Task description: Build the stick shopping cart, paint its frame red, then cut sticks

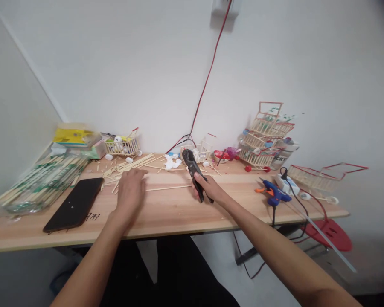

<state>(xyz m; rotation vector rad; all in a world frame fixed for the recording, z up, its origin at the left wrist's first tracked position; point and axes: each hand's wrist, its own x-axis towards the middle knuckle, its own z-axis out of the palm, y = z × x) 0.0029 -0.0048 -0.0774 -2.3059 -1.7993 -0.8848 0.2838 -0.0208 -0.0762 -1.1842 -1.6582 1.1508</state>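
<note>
My right hand [206, 187] is closed around black-handled pliers [192, 166], whose dark head points up and away over the table. My left hand [131, 187] is low over the near side of a loose pile of thin wooden sticks [147, 161]. Its fingers are blurred and partly hidden, so I cannot tell whether they grip a stick. One long wooden stick [168, 187] runs across the tabletop between my hands, its left end meeting the edge of my left hand. White crumpled scraps [172, 162] lie behind the pliers.
A black phone [75, 204] and bagged sticks [45, 183] lie left. Small stick-built carts [123, 147] stand along the wall, with several stacked carts [259, 145] and another cart [316, 179] on the right. Near them are a blue glue gun [273, 192], a power strip [287, 185] and cables.
</note>
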